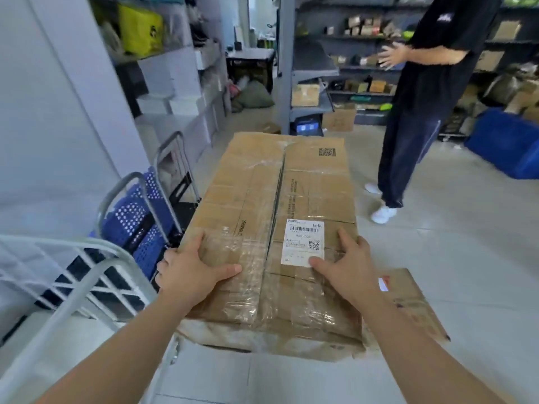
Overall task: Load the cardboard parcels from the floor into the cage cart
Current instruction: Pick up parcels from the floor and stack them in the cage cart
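Head view: a long cardboard parcel (277,228) lies in front of the person, with its length pointing away, and clear tape runs over its top. The left hand (189,269) grasps its left edge: the thumb lies on top and the fingers curl down over the side. The right hand (347,266) holds the parcel near its right edge. Its thumb presses on the white label (303,243), the index finger lies straight on top, and the other fingers go over the edge, out of sight. The parcel is just right of the white cage cart (73,272) and not inside it. It cannot be told whether its far end touches the floor. A second parcel (408,295) shows from under its near right corner. A blue trolley (137,217) stands behind the cart, near the wall. Another person (423,97) in dark clothes stands at the right before the shelves (344,39), and a blue bin (507,144) is on the floor further right.
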The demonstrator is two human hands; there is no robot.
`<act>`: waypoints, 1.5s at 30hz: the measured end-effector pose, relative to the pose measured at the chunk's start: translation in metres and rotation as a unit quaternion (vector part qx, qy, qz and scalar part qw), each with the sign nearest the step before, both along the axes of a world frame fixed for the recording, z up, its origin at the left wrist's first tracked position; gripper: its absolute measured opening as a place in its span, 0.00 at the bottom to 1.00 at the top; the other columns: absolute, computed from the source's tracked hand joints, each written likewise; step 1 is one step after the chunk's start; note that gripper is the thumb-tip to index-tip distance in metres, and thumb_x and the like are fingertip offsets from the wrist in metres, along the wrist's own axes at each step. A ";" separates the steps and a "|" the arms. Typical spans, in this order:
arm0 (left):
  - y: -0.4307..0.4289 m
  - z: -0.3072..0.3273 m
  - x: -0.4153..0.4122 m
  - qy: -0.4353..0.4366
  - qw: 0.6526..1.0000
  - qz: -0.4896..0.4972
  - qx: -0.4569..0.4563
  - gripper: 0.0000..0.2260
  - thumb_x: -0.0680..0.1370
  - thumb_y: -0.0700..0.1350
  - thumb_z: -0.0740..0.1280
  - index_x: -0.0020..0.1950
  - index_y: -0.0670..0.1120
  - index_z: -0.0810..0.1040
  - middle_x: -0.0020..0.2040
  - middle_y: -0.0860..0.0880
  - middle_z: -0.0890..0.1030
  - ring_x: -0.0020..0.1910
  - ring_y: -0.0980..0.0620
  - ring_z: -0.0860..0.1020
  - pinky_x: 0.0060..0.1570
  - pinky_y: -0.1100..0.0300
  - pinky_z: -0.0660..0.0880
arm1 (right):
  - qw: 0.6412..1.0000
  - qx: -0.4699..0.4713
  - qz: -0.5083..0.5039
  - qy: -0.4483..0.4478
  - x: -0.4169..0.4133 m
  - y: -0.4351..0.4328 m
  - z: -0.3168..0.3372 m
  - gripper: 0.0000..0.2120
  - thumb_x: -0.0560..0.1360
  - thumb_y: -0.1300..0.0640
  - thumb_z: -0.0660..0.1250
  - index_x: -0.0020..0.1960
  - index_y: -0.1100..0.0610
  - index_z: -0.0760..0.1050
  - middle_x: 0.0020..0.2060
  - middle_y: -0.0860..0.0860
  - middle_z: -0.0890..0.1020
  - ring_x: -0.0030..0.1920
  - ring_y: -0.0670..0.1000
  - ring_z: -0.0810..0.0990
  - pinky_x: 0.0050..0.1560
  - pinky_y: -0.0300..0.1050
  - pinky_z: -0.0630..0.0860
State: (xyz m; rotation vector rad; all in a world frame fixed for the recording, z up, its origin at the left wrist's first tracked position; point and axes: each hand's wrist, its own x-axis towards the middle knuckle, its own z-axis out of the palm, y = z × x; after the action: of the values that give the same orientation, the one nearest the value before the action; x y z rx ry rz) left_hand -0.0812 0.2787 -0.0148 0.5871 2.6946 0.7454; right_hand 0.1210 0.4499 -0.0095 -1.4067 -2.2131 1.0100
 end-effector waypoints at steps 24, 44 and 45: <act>-0.453 0.078 -0.176 0.050 0.891 0.449 0.036 0.47 0.57 0.71 0.73 0.72 0.65 0.57 0.66 0.41 0.66 0.66 0.37 0.65 0.66 0.44 0.63 | 0.893 0.025 0.443 0.072 -0.398 -0.362 0.081 0.44 0.66 0.46 0.75 0.76 0.49 0.56 0.73 0.54 0.59 0.71 0.55 0.64 0.68 0.56 0.63; -0.603 -0.030 -0.211 -0.086 0.704 0.704 -0.012 0.46 0.60 0.69 0.73 0.74 0.65 0.56 0.70 0.38 0.63 0.68 0.36 0.61 0.68 0.42 0.59 | 0.709 -0.056 0.701 -0.048 -0.586 -0.573 -0.047 0.44 0.66 0.46 0.75 0.76 0.49 0.56 0.74 0.53 0.58 0.71 0.54 0.65 0.66 0.50 0.65; -0.610 -0.039 -0.214 -0.096 0.700 0.707 -0.009 0.46 0.60 0.69 0.73 0.74 0.65 0.56 0.69 0.38 0.64 0.68 0.35 0.61 0.68 0.42 0.59 | 0.706 -0.053 0.704 -0.058 -0.590 -0.580 -0.054 0.44 0.67 0.46 0.75 0.76 0.49 0.56 0.74 0.53 0.57 0.71 0.54 0.65 0.65 0.50 0.65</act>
State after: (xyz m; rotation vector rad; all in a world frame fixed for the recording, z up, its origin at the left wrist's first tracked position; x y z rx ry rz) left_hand -0.2949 -0.3310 -0.0535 -1.6997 2.4589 0.9126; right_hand -0.4693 -0.1304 -0.0635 0.6140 -3.2174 1.3761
